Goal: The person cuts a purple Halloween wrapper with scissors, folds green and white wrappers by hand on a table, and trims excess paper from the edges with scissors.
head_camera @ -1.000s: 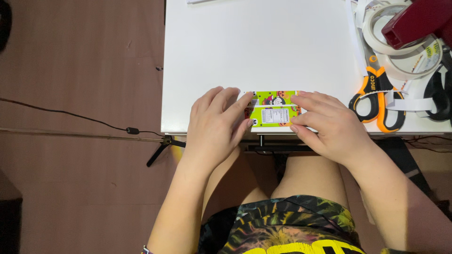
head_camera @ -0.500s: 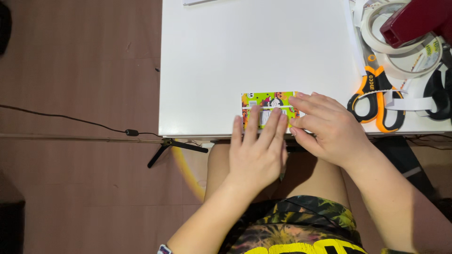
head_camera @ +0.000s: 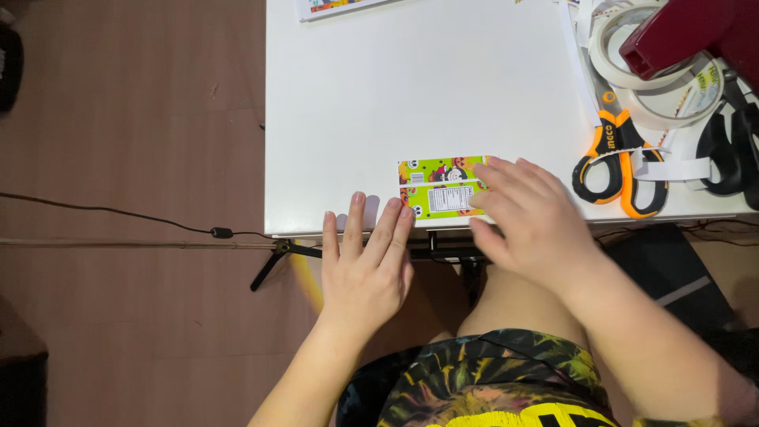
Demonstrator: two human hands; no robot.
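Observation:
A small green printed packet [head_camera: 436, 187] with cartoon figures lies flat near the front edge of the white table [head_camera: 411, 87]. My right hand [head_camera: 528, 213] rests flat on the packet's right end, fingers pressing it down. My left hand [head_camera: 365, 265] hovers at the table's front edge, just left of and below the packet, fingers straight and spread, holding nothing. Its fingertips reach onto the table beside the packet's lower left corner.
Orange-and-black scissors [head_camera: 619, 162] lie right of the packet. Behind them are rolls of white tape [head_camera: 624, 47], a dark red object [head_camera: 684, 32] and a black-handled tool [head_camera: 731, 150]. A black cable [head_camera: 118, 213] runs across the brown floor at left. A printed sheet [head_camera: 332, 6] lies at the far edge.
My left hand has slid off the packet, back toward me and to the left, to the table's front edge. My right hand stays on the packet's right end.

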